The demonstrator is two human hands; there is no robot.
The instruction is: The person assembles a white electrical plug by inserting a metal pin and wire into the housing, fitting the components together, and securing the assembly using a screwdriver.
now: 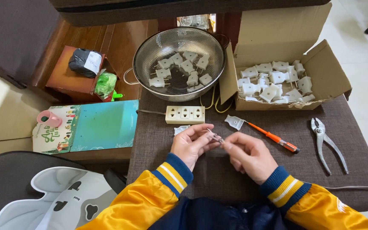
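Two hands (222, 147) meeting over one small metal part (216, 137), fingertips pinching it from both sides.

Left hand (192, 145) and right hand (248, 154) closed on the part, thumb and forefinger pressed together around it; exact kind too small to tell. Just beyond the fingers: white plug half (235, 122), another white piece (181, 129), power strip (185, 115), orange screwdriver (273, 137). Well right of the fingers, pliers (326, 142) lying untouched. Farther beyond, colander (179, 64) with about a dozen white plugs (183, 68), and box (320, 68) piled with many more (273, 81). Judging from this: one plug apart in hand, a smaller batch in the colander, the larger batch in the box; which batch is finished, unclear.
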